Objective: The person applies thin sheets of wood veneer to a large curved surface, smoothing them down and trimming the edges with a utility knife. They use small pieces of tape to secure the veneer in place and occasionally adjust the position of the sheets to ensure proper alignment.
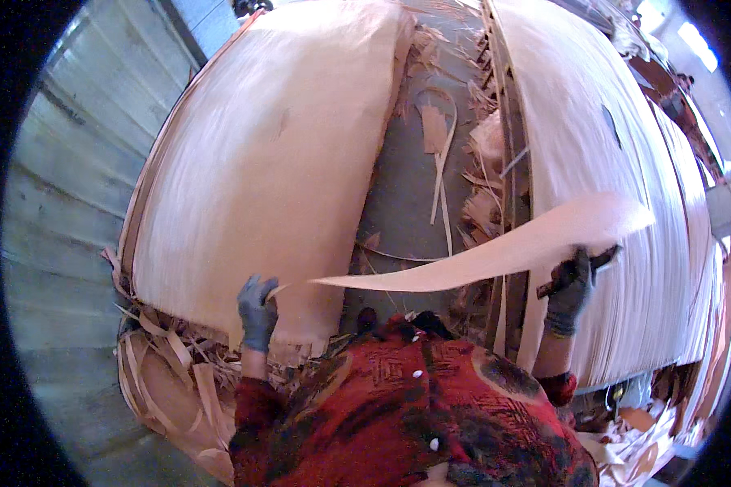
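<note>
A long, thin strip of wood veneer [455, 266] stretches across in front of me, twisting and widening toward its right end. My left hand [258, 315], in a grey glove, pinches the strip's narrow left tip above the near end of the left veneer stack [260, 162]. My right hand [570, 299], gloved and closed, is just under the wide part of the strip, over the right veneer stack [601, 162]. A dark, narrow tool [606, 257] sticks out at the side of this fist; its exact kind is unclear. Whether these fingers also touch the strip cannot be made out.
Between the stacks, a grey floor [402, 178] carries a looped narrow strip [440, 183] and a torn veneer piece [434, 130]. Ragged scraps [483, 207] line the right stack's inner side. Offcuts [170, 357] heap at the near left. A grey corrugated wall [81, 219] borders the left.
</note>
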{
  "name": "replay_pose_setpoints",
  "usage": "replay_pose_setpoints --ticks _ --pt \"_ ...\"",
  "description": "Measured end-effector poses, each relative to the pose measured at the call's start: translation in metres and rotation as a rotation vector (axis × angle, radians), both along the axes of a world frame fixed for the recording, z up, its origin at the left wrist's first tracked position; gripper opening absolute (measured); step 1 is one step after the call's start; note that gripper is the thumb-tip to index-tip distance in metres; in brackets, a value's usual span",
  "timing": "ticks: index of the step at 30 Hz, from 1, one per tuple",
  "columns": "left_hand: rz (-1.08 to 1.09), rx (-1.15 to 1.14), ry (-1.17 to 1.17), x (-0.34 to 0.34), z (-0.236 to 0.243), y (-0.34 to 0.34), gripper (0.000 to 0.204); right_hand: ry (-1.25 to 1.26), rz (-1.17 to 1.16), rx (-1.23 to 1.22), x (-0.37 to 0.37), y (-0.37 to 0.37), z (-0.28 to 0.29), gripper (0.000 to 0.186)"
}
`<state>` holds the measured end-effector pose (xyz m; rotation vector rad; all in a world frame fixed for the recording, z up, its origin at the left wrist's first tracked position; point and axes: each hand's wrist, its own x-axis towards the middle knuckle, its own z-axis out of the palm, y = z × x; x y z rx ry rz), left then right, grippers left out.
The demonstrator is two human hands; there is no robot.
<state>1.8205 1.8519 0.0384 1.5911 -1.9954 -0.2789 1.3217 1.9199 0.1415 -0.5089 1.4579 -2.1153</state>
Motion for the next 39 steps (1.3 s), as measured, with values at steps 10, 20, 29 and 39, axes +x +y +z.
replay_pose_setpoints --ticks 10,20,29,39 --pt "-0.197 0.028 0.016 -0.099 -0.005 -0.188 0.019 -0.061 -0.210 0.002 -0.069 -0.098 -0.011 0.064" --pt "-0.077 0.140 0.274 -0.176 0.011 -0.373 0.014 -0.330 -0.259 0.053 -0.164 -0.251 -0.036 0.008" --pt "-0.268 0.432 0.593 -0.283 -0.004 -0.597 0.023 -0.360 -0.498 0.098 -0.198 -0.330 -0.040 0.009" --pt "-0.746 0.197 0.345 -0.508 0.089 -0.777 0.031 -0.406 -0.685 0.075 -0.257 -0.351 -0.021 0.015"
